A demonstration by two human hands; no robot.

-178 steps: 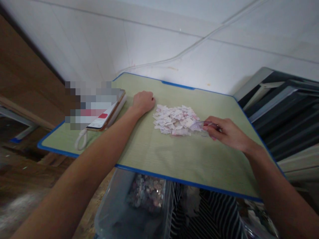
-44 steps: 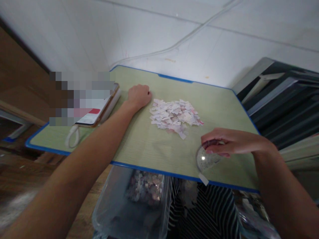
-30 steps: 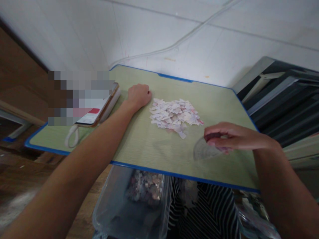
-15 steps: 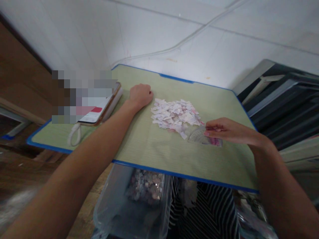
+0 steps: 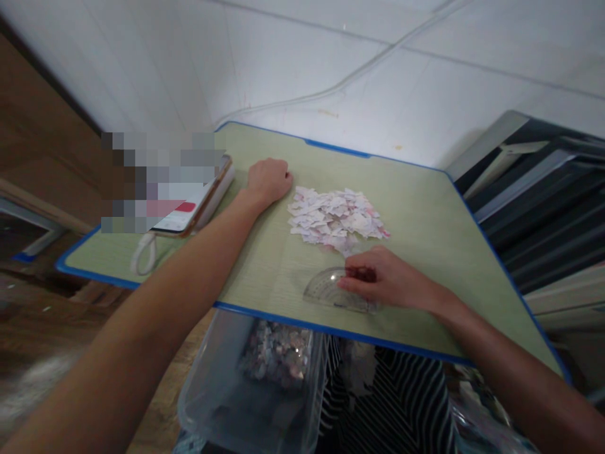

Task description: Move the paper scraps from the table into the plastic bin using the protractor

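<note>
A clear plastic protractor [image 5: 326, 287] lies at or just above the tabletop, near its front edge. My right hand [image 5: 382, 277] pinches it by its right side, and the fingers cover part of it. Beyond it rests a heap of torn paper scraps [image 5: 335, 217], mostly white with some pink. My left hand [image 5: 269, 180] is curled on the table, left of the heap and apart from it. Its fingertips are turned away, so whether anything is in them is hidden.
The pale green folding table [image 5: 265, 271] has a blue rim. A phone [image 5: 189, 202] with a white strap lies on its left, partly blurred out. Below the front edge stands a clear plastic bin [image 5: 203, 378] with a bag of scraps [image 5: 278, 350]. Dark panels [image 5: 543, 183] lean at the right.
My right hand has moved left and toward the table's front edge with the protractor, away from the heap's right side. My left hand stays in place.
</note>
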